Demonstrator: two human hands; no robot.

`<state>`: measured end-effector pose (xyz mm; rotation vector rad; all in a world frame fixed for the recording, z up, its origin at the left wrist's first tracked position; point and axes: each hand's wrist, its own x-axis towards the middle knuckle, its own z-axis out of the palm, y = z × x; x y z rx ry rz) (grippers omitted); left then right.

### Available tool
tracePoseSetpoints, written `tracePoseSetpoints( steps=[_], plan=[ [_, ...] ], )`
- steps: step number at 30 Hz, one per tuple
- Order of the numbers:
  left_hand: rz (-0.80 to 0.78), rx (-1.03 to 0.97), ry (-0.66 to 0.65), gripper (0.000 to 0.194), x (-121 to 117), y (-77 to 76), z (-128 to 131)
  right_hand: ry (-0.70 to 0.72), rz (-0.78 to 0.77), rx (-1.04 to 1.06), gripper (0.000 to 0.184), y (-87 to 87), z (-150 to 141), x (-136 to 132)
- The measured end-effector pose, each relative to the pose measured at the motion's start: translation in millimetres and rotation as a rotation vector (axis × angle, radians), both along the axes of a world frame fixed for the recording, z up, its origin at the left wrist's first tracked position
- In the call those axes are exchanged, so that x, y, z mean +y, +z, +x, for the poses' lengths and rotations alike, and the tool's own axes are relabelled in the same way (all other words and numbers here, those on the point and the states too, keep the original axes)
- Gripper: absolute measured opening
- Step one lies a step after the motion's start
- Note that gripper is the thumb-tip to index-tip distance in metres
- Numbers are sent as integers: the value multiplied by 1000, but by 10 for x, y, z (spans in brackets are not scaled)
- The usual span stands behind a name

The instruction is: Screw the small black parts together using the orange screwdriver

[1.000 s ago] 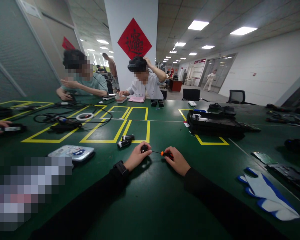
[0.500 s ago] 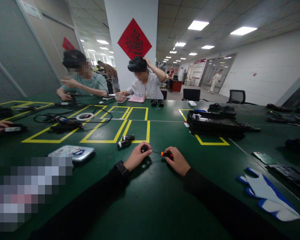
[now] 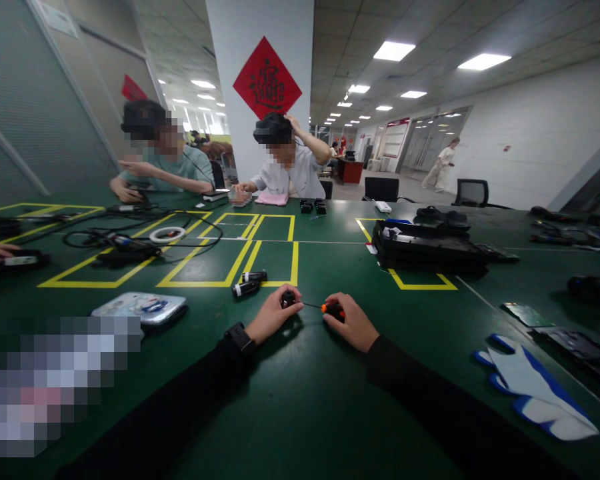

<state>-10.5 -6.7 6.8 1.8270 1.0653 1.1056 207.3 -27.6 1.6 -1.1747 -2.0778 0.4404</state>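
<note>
My left hand rests on the green table and pinches a small black part at its fingertips. My right hand grips a small screwdriver with an orange and black handle. Its thin shaft points left, with the tip at the black part. Both arms are in black sleeves, and a black watch sits on my left wrist. Two small black cylinders lie just beyond my left hand, beside yellow tape lines.
A clear plastic case lies to the left, white and blue gloves to the right. A black device sits in a yellow marked box. Cables and a tape roll lie far left. Two people sit across the table.
My hands hold their positions with the part and screwdriver. The view has shifted slightly, and a person in the far hallway has walked to the right.
</note>
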Motion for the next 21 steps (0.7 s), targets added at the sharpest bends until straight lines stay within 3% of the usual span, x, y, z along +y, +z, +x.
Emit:
tracePoseSetpoints(
  steps=[21],
  plan=[
    [-24, -13, 30, 18, -19, 13, -9, 5, 13, 10, 16, 10, 4, -16]
  ],
)
